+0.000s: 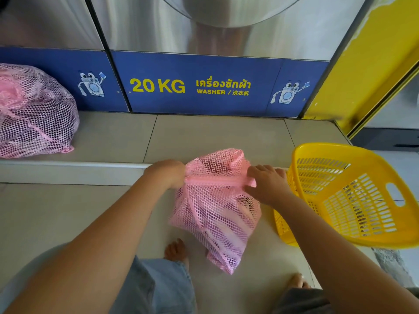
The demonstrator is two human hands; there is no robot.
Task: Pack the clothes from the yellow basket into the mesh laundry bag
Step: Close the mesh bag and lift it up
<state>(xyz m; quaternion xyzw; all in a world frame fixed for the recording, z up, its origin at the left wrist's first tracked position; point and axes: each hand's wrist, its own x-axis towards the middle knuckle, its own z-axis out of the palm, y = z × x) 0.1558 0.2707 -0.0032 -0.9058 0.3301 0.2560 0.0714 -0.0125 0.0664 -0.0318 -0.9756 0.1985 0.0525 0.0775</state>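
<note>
Lettering on the blue washer panel [204,87] reads "20 KG" and "WASHER". Below it, the pink mesh laundry bag [215,211] hangs between both hands: the left hand [167,173] fists its bunched top edge, the right hand [265,184] pinches the other end. Clothes show dimly through the mesh. The slotted yellow plastic basket [351,196] tilts just beside it.

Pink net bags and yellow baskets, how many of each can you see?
Pink net bags: 2, one held at its zip edge by the left hand and right hand, one full on the ledge at far left
Yellow baskets: 1, tipped on its side and looking empty
Total: 3
</note>
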